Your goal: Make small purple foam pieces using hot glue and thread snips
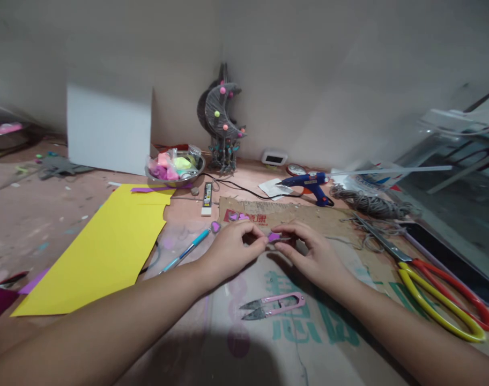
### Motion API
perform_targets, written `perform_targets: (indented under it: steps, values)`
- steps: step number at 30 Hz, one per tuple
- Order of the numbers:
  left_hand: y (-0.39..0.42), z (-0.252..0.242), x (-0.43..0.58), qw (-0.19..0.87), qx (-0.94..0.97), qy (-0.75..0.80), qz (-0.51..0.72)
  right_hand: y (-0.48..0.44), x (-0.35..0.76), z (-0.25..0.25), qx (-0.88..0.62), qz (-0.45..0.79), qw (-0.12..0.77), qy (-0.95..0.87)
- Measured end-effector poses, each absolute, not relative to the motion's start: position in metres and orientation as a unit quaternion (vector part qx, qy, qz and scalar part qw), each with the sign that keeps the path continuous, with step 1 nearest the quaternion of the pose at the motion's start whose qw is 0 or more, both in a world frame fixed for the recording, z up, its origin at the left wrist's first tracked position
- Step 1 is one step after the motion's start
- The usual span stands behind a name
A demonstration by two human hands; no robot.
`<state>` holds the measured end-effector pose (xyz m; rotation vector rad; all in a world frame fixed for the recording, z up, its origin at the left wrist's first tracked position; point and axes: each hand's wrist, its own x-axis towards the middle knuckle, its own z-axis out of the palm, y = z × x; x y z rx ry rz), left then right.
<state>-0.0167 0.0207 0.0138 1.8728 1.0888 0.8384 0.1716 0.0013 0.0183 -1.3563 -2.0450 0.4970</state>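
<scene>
Between my two hands is a small purple piece (273, 237), with a bit of grey edge or yarn showing on its right side. My left hand (238, 244) is closed in a pinch at the piece's left edge. From the other side, my right hand (315, 252) pinches it between thumb and fingers. Beyond my left hand lie a small purple heart with a grey rim (216, 227) and more purple pieces (238, 216). Pink thread snips (273, 306) rest on the plastic-covered work surface below my hands.
Yellow sheets (95, 252) and a blue pen (186, 250) lie left. Behind stand a bowl of coloured clay (175, 166) and a grey moon ornament (222, 112). A blue glue gun (315, 185), grey cord (373, 203), large scissors (413, 262) and a phone (453, 262) lie right.
</scene>
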Motion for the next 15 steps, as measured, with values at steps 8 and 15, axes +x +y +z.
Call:
perform_targets:
  steps: [8,15]
  values:
    - [0.0203,0.0119,-0.0168,0.387,0.747,0.426,0.333,0.0007,0.168,0.0152,-0.525,0.189,0.328,-0.762]
    - [0.0204,0.0129,-0.0164,0.389,0.748,0.426,0.33,0.0002,0.1649,0.0153,-0.54,0.191,0.325,-0.753]
